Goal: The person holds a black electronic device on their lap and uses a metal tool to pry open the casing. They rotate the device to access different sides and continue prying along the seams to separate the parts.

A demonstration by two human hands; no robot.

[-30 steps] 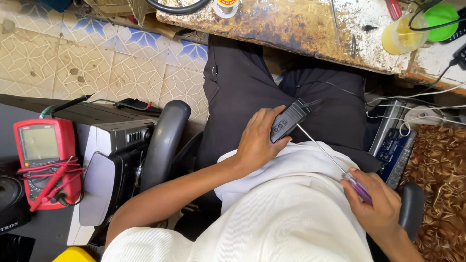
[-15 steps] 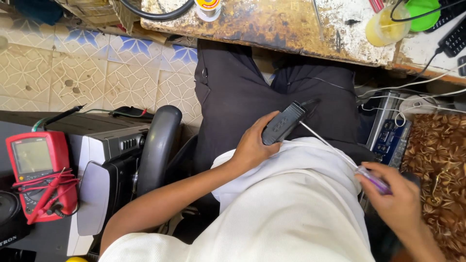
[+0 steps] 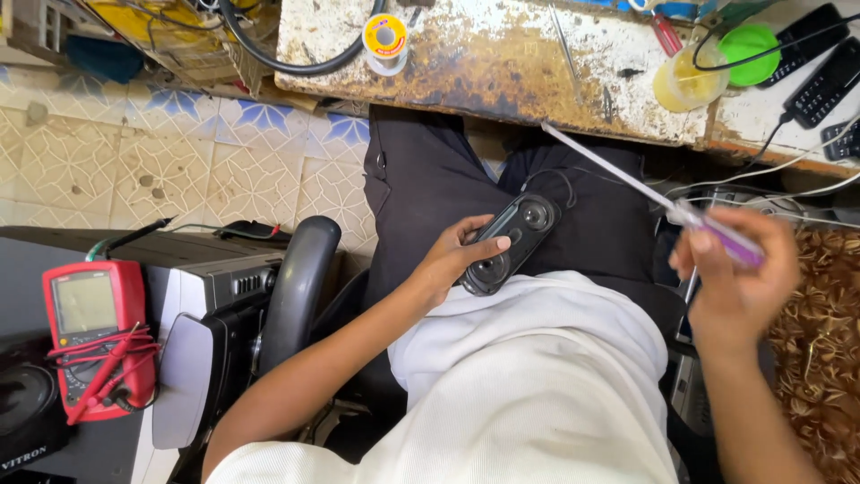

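Note:
My left hand (image 3: 451,262) grips a small black oblong speaker (image 3: 511,240) over my lap, its two round drivers facing up. My right hand (image 3: 739,273) is raised at the right and holds a screwdriver (image 3: 658,203) with a purple and clear handle. Its long thin shaft points up and left toward the edge of the worn workbench (image 3: 502,63). The screwdriver tip is apart from the speaker. I sit in dark trousers and a white shirt.
A red multimeter (image 3: 94,327) with red leads lies at the left on grey equipment. A black chair armrest (image 3: 300,287) stands beside my left arm. On the bench are a solder spool (image 3: 385,38), a yellow cup (image 3: 688,81), a green lid (image 3: 751,45) and black phones (image 3: 820,81).
My left hand has turned the speaker so its drivers face up. My right hand has risen from my lap, swinging the screwdriver up toward the bench. The view has tilted a little.

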